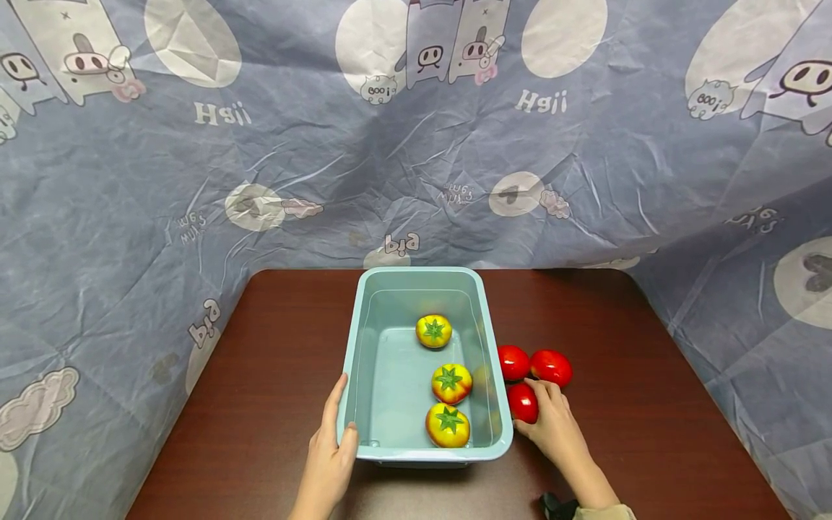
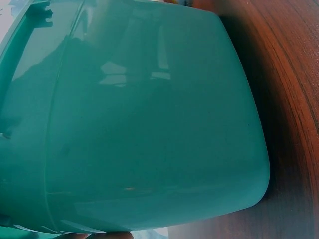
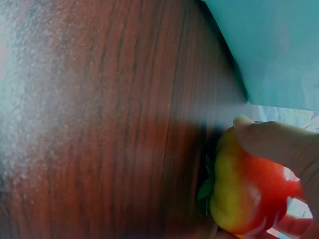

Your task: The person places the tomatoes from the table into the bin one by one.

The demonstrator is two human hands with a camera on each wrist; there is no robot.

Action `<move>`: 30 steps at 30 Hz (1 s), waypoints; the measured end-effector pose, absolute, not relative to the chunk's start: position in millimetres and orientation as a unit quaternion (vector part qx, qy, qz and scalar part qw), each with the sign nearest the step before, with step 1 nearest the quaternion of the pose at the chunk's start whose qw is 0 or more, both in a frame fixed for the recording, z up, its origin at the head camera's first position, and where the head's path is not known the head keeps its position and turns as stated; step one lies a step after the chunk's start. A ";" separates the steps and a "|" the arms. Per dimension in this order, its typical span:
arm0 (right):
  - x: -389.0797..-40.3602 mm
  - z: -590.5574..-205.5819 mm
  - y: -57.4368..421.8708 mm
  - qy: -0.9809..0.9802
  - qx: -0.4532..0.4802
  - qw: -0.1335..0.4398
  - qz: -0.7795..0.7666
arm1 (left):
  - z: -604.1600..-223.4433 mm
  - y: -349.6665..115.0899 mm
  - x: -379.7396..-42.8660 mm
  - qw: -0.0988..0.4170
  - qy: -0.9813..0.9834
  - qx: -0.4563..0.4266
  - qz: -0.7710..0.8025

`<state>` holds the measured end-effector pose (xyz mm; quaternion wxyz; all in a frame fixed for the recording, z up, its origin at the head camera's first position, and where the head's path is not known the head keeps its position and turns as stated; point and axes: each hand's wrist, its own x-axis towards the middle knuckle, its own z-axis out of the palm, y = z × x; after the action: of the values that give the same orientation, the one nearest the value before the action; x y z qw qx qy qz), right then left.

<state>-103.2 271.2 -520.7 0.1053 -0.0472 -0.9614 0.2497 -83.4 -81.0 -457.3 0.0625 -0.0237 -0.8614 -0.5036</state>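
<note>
Now, left hand (image 1: 330, 456) holds the teal bin (image 1: 398, 383) at its near-left rim, thumb at the corner, fingers along the side. Right hand (image 1: 557, 420) angles inward, thumb and fingers curled round a red-yellow tomato (image 1: 523, 404), calyx facing the desk (image 1: 650, 426), right of bin. Three calyx-up tomatoes (image 1: 451, 384) inside; two red tomatoes (image 1: 551, 367) beyond the held one; pig-print cloth (image 1: 416, 159) behind.
</note>
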 end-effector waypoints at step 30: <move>-105.1 -475.8 296.4 -0.848 -0.182 0.004 0.497 | -459.7 -80.9 -84.3 0.078 -0.865 -0.030 -0.494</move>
<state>-105.1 296.4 -475.8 0.0043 -0.1817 -0.8485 0.4971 -84.3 -80.9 -459.7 0.0781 -0.0297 -0.8654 -0.4940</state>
